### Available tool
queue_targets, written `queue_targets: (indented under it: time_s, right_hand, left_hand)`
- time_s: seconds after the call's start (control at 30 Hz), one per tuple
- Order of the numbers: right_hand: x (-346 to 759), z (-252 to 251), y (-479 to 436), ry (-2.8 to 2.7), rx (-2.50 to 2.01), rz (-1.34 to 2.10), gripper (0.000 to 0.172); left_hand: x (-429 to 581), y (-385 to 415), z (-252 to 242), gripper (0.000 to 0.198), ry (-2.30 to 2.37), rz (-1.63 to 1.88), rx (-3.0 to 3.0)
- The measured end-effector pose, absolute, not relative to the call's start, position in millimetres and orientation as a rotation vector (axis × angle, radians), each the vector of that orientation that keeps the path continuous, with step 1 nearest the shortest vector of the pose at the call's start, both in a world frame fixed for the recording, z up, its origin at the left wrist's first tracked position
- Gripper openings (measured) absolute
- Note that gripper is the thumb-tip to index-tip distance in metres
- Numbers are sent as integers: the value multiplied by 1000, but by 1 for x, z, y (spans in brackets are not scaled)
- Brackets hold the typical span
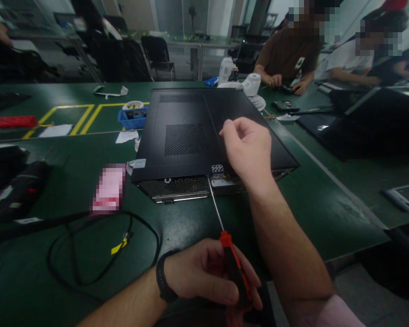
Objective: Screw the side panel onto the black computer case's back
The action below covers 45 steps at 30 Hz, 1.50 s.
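A black computer case (186, 163) lies flat on the green table, its vented panel facing up and its rear side toward me. My left hand (211, 274), with a dark band at the wrist, is wrapped round the handle of a red and black screwdriver (236, 268). The screwdriver's long shaft runs forward, and its tip meets the case's rear edge near the middle. Over the right part of the case, my right hand (247, 145) is closed with curled fingers. Whether a small thing is between those fingers is hidden.
Left of the case lie a blue bin (126, 120), a pink blurred packet (108, 188) and a looped black cable (158, 238). A white fan (254, 86) stands behind it. At right are a phone (407, 196) and a black laptop-like object (371, 122). Co-workers sit across the table.
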State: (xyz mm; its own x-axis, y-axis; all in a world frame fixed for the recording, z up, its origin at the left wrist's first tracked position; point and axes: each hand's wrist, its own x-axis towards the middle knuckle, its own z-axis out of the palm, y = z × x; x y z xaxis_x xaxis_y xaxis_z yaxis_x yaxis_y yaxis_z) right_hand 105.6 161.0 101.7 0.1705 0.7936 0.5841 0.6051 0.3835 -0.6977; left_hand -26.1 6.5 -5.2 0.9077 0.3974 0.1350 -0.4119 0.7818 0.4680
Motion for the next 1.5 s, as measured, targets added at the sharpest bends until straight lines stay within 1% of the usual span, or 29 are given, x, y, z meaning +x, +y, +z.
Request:
queue_targets:
  time_s: [0.13,0.27,0.53,0.73,1.03,1.2,1.33,1.5]
  right_hand:
    - [105,101,161,-1525,-1304,196,33]
    - [105,101,161,-1533,-1309,182,32]
    - [104,101,162,-1535,-1305,144,33]
    - [105,100,163,-1536,-1309,165,33]
    - [103,102,161,-1527,-1306,175,32]
    - [103,102,162,-1533,-1310,159,33]
    - [103,102,161,-1531,-1312,165,33]
    - [104,102,161,-1533,-1317,169,32]
  left_hand:
    - [-26,8,-5,29,-9,473,548]
    - [-24,9,-9,36,-21,454,602]
    - [-28,6,-5,40,-1,437,543]
    - [-27,7,-10,29,-11,468,552]
    - [-23,6,-7,37,-47,469,533]
    - [-27,6,-12,34,-1,439,564]
    - [-26,6,-15,35,-44,474,569]
    - [-26,6,-7,34,-17,467,548]
